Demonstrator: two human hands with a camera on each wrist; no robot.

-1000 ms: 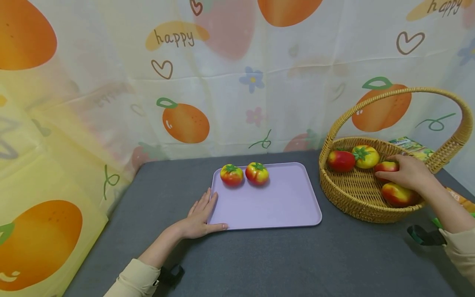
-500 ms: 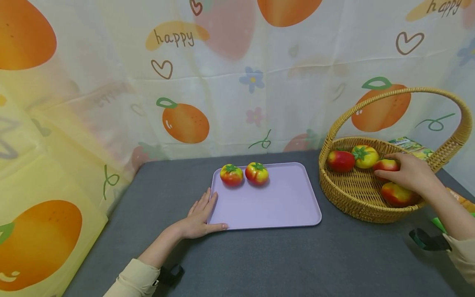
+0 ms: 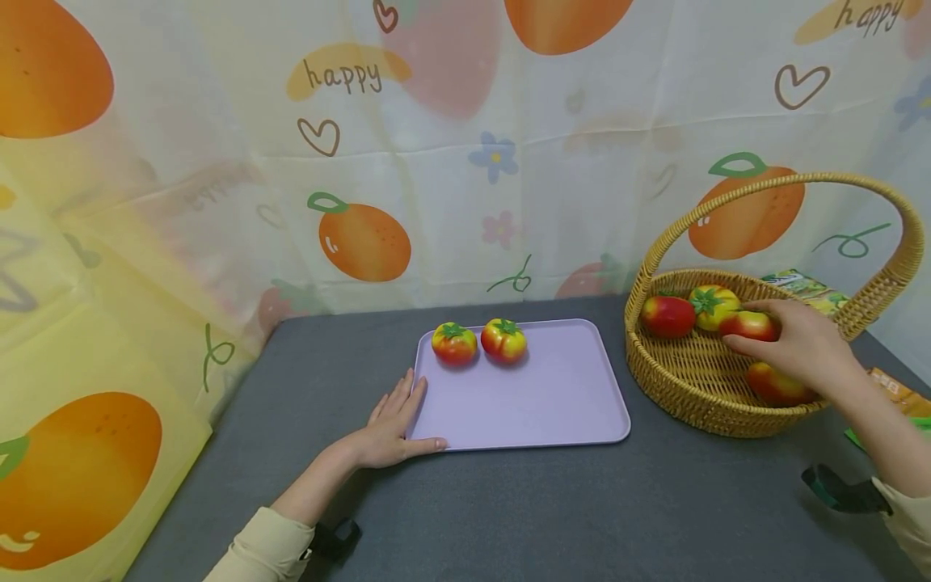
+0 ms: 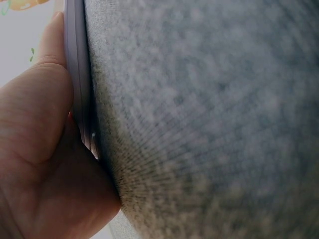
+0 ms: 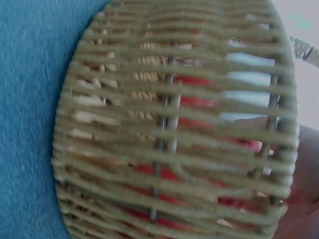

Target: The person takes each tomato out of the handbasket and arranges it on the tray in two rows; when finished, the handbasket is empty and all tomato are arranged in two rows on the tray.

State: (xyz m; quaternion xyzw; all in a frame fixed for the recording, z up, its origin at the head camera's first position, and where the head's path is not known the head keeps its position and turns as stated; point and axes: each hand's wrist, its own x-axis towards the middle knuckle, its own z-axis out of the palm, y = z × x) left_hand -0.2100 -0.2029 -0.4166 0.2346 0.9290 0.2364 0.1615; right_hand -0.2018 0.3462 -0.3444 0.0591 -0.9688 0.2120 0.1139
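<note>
- Head view: the right hand (image 3: pixel 803 343) is inside the wicker basket (image 3: pixel 691 396), fingers curled over a red-and-yellow toy fruit (image 3: pixel 747 325) and gripping it. The fruit sits at the fingertips, on their tray-ward side, with the thumb under it and the forefinger across its top. It looks slightly raised off the basket floor, though contact cannot be ruled out.
- The fruit is nearly round with no clear long axis, and its stem end is hidden by the fingers, so its pointing cannot be told.
- Beside the fingertips, further tray-ward, lie a yellow toy tomato (image 3: pixel 714 305) and a red toy fruit (image 3: pixel 667 316); another red-yellow fruit (image 3: pixel 778 384) lies under the wrist.
- The left hand (image 3: pixel 393 424) lies flat with straight fingers against the near-left corner of the lilac tray (image 3: pixel 538 404), thumb along its near edge. It holds nothing. Two toy tomatoes (image 3: pixel 478 342) stand at the tray's far edge, well beyond those fingers, calyxes up.
- The right hand is far nearer the held fruit.
- Left wrist view: the palm (image 4: pixel 35 149) presses on the tray rim (image 4: pixel 79 94) over grey cloth (image 4: pixel 209 114).
- Right wrist view: red fruit (image 5: pixel 199 104) shows blurred through the basket weave (image 5: pixel 169 134); the grip cannot be read here.
</note>
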